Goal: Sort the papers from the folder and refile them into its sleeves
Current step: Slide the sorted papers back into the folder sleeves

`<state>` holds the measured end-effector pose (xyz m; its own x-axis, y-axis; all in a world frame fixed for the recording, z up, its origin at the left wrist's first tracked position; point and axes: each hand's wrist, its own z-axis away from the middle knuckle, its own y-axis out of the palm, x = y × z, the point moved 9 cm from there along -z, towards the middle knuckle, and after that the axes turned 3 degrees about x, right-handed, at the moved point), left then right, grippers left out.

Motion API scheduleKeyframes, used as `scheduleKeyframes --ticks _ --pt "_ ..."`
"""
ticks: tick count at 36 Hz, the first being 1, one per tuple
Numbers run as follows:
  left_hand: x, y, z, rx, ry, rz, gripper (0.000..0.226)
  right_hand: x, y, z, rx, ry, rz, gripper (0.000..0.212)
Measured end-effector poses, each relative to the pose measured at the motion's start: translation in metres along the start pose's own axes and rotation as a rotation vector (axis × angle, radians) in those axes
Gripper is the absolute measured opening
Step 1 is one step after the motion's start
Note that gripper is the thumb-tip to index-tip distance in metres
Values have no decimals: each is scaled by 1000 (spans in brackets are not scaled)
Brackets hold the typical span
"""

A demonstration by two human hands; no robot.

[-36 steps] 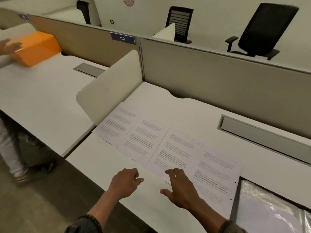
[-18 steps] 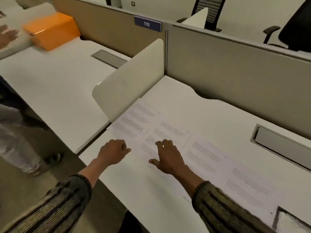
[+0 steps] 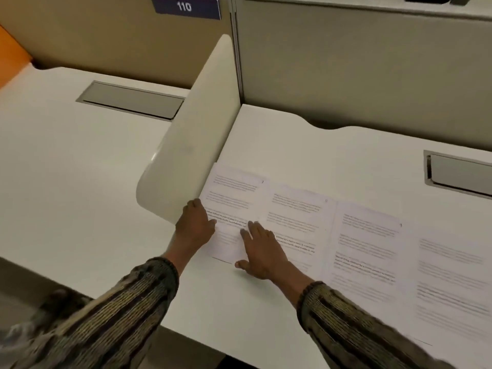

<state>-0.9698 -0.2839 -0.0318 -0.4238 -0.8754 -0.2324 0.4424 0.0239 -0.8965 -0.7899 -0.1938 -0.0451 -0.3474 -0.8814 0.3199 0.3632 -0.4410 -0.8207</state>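
Here, four printed papers lie face up in one row across the white desk (image 3: 319, 155), running from the curved divider (image 3: 197, 139) on the left toward the lower right. The first sheet (image 3: 234, 193) lies with its left edge against the foot of the divider. The second sheet (image 3: 295, 209), third sheet (image 3: 367, 243) and fourth sheet (image 3: 452, 275) follow edge to edge; whether adjacent edges overlap cannot be told.

The left hand (image 3: 194, 227) rests at the lower left edge of the first sheet, just beside the divider. Its fingers are curled and its thumb lies on the paper. Whether it pinches the edge cannot be told.

The right hand (image 3: 262, 251) lies flat, palm down, fingers straight and together. The fingertips press on the lower part of the first sheet, near its border with the second sheet. The thumb points left along the desk.

Both forearms wear striped knitted sleeves.

A recessed grey cable cover (image 3: 458, 174) sits in the desk at the right. A numbered plate (image 3: 186, 6) reading 110 is fixed to the rear partition (image 3: 372, 62).
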Motion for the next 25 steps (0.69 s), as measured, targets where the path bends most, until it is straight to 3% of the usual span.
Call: scheduleKeyframes --ticks 14,25 --pt "-23 13 -27 -74 -59 -218 93 8 10 -8 -82 89 -77 87" --pt "-37 12 -49 -52 11 -149 111 5 -2 -11 -173 143 -167 76"
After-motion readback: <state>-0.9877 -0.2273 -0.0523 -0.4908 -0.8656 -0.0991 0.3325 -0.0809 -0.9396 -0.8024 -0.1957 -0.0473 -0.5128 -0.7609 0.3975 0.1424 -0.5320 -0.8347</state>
